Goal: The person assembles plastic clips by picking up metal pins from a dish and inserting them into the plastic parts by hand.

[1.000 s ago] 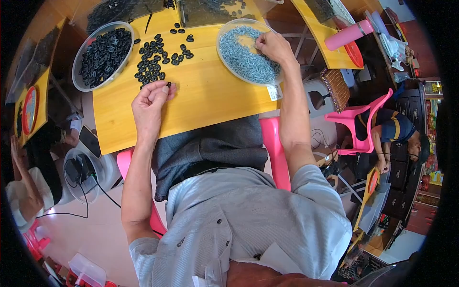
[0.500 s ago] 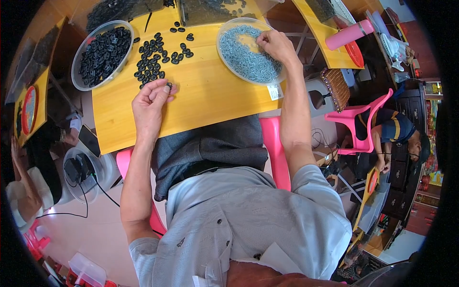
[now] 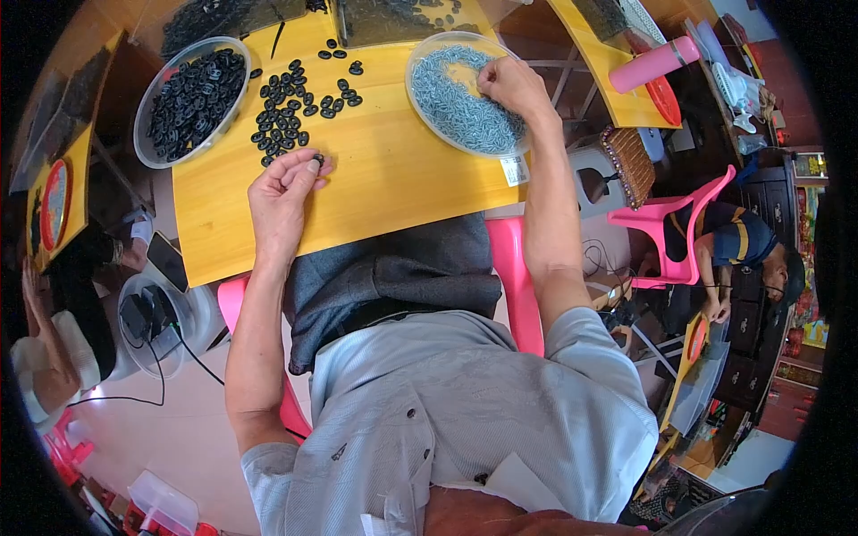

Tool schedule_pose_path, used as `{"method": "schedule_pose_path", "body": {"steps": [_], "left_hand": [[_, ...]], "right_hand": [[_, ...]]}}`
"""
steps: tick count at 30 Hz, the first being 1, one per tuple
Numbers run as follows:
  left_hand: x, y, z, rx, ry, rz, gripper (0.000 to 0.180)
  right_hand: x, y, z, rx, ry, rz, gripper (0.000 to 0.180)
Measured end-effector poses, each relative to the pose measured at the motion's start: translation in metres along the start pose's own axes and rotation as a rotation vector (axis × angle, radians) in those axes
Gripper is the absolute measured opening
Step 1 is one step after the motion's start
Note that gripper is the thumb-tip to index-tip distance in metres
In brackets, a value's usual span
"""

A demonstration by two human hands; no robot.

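Note:
My left hand (image 3: 284, 189) rests over the table's near left part, thumb and fingers pinching a small black oval piece (image 3: 318, 160). Just beyond it lie several loose black oval pieces (image 3: 288, 107), spread over the yellow table (image 3: 393, 179). My right hand (image 3: 516, 87) reaches into a round clear tub (image 3: 487, 154) full of small silvery screws (image 3: 456, 107). Its fingertips are bent together among the screws; whether they grip one is too small to tell. Left of the loose pieces stands another clear tub (image 3: 143, 134), heaped with black pieces (image 3: 197, 105).
Clear-walled bins (image 3: 384, 27) of parts stand along the table's far side. On another table at the right lies a pink bottle (image 3: 652, 64) beside a red tray (image 3: 663, 100). A pink chair (image 3: 684, 223) and a seated person (image 3: 746, 237) are at the right.
My right hand has shifted very slightly within the screw tub. My left hand stays nearly still with the black piece in its fingers.

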State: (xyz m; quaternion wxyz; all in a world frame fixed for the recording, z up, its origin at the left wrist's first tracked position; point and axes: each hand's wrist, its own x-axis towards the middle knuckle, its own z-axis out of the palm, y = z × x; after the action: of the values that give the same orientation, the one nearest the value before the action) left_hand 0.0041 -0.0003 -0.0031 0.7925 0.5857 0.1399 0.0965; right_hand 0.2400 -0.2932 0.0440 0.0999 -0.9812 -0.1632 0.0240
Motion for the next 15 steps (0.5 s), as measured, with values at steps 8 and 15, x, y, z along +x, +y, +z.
{"method": "schedule_pose_path", "body": {"steps": [8,15], "left_hand": [[0.002,-0.004,-0.004,-0.058,0.047,0.016,0.015],[0.004,-0.008,-0.004,-0.090,0.118,0.018,0.016]], "right_hand": [[-0.005,-0.018,-0.015,0.016,0.132,-0.045,0.024],[-0.025,-0.073,-0.014,0.545,0.246,-0.274,0.015]]}}
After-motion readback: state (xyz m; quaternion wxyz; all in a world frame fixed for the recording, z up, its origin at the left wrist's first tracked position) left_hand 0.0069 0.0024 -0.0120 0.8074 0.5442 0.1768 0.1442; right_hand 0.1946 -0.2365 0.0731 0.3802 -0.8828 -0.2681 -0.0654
